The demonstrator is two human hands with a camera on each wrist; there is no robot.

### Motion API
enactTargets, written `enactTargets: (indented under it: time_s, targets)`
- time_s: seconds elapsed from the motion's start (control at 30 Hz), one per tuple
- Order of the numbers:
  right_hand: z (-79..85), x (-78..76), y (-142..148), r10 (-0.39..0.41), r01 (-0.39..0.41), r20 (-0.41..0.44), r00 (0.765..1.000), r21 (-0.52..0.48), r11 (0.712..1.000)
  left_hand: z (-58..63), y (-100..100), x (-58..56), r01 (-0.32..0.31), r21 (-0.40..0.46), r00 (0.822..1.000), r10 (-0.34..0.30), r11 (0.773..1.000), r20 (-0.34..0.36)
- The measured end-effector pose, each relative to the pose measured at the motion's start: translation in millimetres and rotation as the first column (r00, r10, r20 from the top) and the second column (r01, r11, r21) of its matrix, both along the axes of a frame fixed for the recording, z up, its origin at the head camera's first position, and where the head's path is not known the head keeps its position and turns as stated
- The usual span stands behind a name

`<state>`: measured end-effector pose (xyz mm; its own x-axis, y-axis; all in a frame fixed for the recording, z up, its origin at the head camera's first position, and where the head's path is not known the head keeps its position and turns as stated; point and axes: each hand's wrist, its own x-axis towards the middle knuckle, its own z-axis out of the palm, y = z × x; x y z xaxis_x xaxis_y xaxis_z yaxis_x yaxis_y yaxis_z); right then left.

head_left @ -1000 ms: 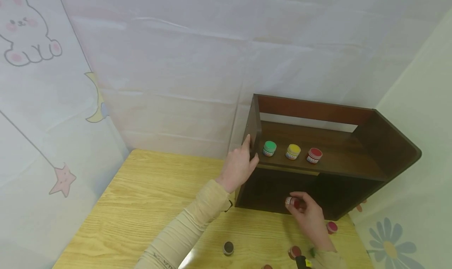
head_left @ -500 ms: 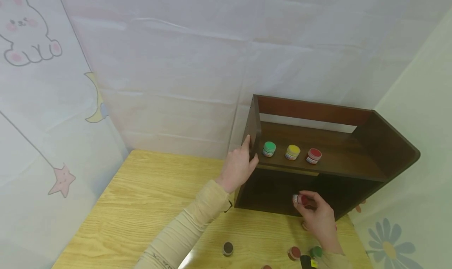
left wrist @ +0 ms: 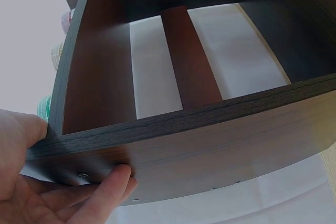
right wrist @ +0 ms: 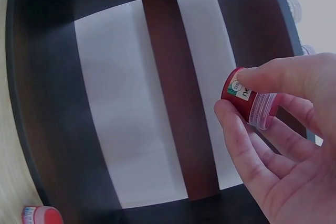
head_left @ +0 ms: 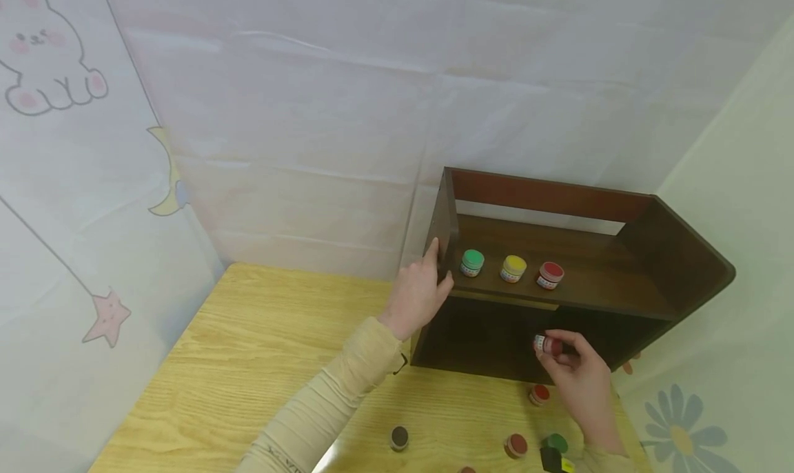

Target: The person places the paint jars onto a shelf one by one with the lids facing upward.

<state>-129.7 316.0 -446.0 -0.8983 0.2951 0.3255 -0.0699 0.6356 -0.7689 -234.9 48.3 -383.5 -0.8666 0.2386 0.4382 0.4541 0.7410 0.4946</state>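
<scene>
Pinching the red jar [head_left: 548, 345] tilted in front of the shelf's lower compartment [head_left: 477, 336], the right hand [head_left: 584, 380] could drop it if its rounded side slips. Gripping the left panel [head_left: 443, 214], the left hand [head_left: 411, 298] might jolt the upper jars [head_left: 513, 270] by tugging.

This is a cloth-lined corner, with creased, cartoon-printed sheets [head_left: 298, 128] behind and beside a wood-grain table [head_left: 267, 328].
</scene>
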Motion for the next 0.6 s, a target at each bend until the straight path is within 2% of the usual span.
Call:
enactTargets:
  time_s: [0.27,0.43,0.6]
  targets:
    - [8.3,-0.4,2,-0.056,0.049,-0.062,0.997,-0.097,0.994,-0.8,0,0.2,-0.001,-0.007,1.0,0.001,1.0,-0.022]
    - [14.8,2.0,4,-0.093,0.088,-0.067,0.993,-0.076,0.993,-0.5,0,0.3,-0.007,-0.016,1.0,0.006,1.0,-0.024]
    - [22.1,5.3,6,-0.089,0.082,-0.11,0.99,-0.064,0.995,-1.4,-1,-0.1,-0.003,-0.009,1.0,0.003,1.0,-0.027]
